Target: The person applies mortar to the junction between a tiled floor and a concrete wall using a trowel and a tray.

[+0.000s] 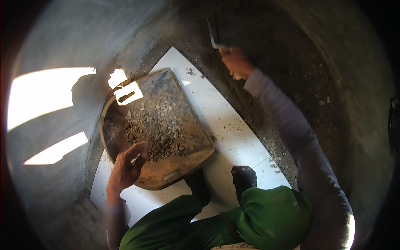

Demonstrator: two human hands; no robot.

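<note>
A worn, scoop-shaped metal pan [196,146] with a rounded left side and a straight right edge lies in front of me. Loose gravel and crumbled rubble [156,129] are heaped in its middle. My left hand [127,166] hovers at the pan's near left rim, fingers loosely bent and apart, with nothing visible in them. Stretched out to the far right, my right hand [236,61] is closed round the handle of a trowel [213,39]. Its thin blade shows almost edge-on and points away from me, above the dark ground.
Under the pan and my feet lies a white board [233,133], sprinkled with crumbs of dirt. Dark soil [287,79] with small stones borders it on the right. A curved grey wall [54,54] with bright sunlit patches rises on the left, and another wall [366,137] curves along the right.
</note>
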